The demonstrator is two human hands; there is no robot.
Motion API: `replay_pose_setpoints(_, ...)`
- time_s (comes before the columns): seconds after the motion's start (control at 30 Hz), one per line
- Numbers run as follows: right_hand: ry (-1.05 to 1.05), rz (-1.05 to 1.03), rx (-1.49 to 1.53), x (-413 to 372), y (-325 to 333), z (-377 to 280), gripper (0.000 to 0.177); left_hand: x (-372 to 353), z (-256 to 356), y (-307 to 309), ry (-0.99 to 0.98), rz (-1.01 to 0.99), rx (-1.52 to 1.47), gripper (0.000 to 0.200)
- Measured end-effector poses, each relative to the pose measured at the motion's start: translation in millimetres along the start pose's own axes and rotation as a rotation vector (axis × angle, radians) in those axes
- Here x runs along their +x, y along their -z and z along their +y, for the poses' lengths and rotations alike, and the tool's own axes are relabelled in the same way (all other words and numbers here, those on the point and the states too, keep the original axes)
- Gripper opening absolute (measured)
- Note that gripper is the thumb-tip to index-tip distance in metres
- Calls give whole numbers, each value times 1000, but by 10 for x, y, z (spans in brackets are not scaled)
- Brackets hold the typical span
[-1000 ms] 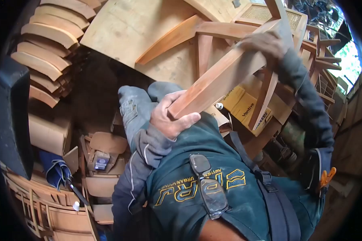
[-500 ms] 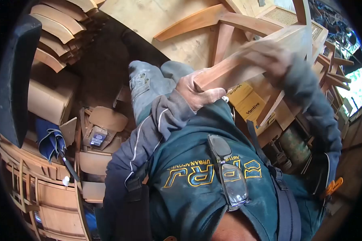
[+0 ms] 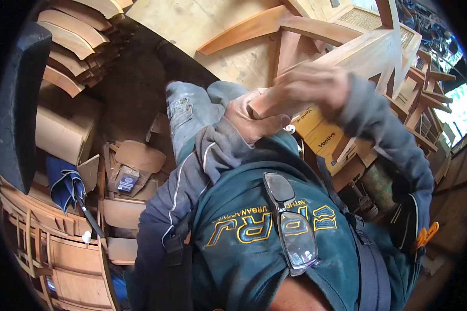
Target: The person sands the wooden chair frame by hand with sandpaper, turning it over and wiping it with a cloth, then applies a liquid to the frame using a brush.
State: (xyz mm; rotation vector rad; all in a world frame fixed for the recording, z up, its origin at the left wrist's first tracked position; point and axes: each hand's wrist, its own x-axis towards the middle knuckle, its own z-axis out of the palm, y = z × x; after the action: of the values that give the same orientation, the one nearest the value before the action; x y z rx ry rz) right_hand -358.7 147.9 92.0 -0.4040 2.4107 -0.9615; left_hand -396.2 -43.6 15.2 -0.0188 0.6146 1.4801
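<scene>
My left hand (image 3: 242, 118) is wrapped round the near end of a pale wooden part (image 3: 265, 103), its thumb lying along the near side. Just to the right, my right hand (image 3: 311, 85) is over the same part, fingers curled and slightly blurred; whatever is under its palm is hidden. The part slants up and right towards a wooden chair frame (image 3: 321, 31) with a woven cane panel (image 3: 359, 18). Where the part meets the frame cannot be made out.
A light plywood surface (image 3: 192, 26) lies beyond my knees. Curved wooden pieces (image 3: 70, 39) are stacked at the upper left, above a cardboard box (image 3: 59, 132). A folded blue umbrella (image 3: 66, 181) is at left. Yellow boxes (image 3: 321, 136) and more chair frames (image 3: 425, 98) stand at right.
My right hand has slid left and nearer along the wooden part, closer to my left hand. My left hand keeps its hold, almost in the same place.
</scene>
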Motion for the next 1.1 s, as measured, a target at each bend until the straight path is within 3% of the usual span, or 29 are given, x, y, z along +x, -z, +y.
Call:
replay_pose_setpoints(0.07,-121,34,-60,-575,187,479,44,-27,-28,-4,33,89,58,39)
replay_pose_setpoints(0.13,-306,-93,-124,-620,501,438,49,-40,17,-17,46,109,81,35)
replay_pose_setpoints(0.17,-296,-150,-213,-617,540,447,44,-39,0,-12,43,104,90,36)
replay_pose_setpoints(0.23,11,74,-284,-374,62,429,34,-21,-74,31,30,100,109,39)
replay_pose_setpoints(0.3,13,95,-85,250,-142,-161,17,19,-116,78,-105,48,285,40)
replay_pose_setpoints(0.37,54,-53,-172,254,114,-109,14,56,-90,90,-252,40,751,45)
replay_pose_setpoints(0.43,-68,-102,-174,-152,273,235,24,-42,-2,-12,83,111,59,47)
replay_pose_setpoints(0.47,-214,-71,-139,-556,358,511,40,-45,13,-17,49,129,136,47)
replay_pose_setpoints(0.5,-329,-152,-312,-628,527,522,43,-50,3,-11,42,125,161,47)
replay_pose_setpoints(0.57,-245,-209,-374,-538,575,387,35,-26,-28,8,17,120,212,47)
replay_pose_setpoints(0.63,161,136,-191,-145,55,275,23,-1,-48,50,33,82,233,47)
replay_pose_setpoints(0.7,96,126,-157,303,-196,-268,19,16,-81,53,17,58,270,47)
replay_pose_setpoints(0.8,-97,284,-5,-220,4,258,22,1,-61,39,10,104,249,50)
replay_pose_setpoints(0.87,-326,139,-141,-1072,428,932,25,-28,25,-32,104,134,108,51)
replay_pose_setpoints(0.9,-473,-51,-351,-1474,758,1231,28,-20,13,-23,92,139,141,51)
replay_pose_setpoints(1.1,-684,-119,-732,-1860,654,976,28,23,-63,32,44,148,299,50)
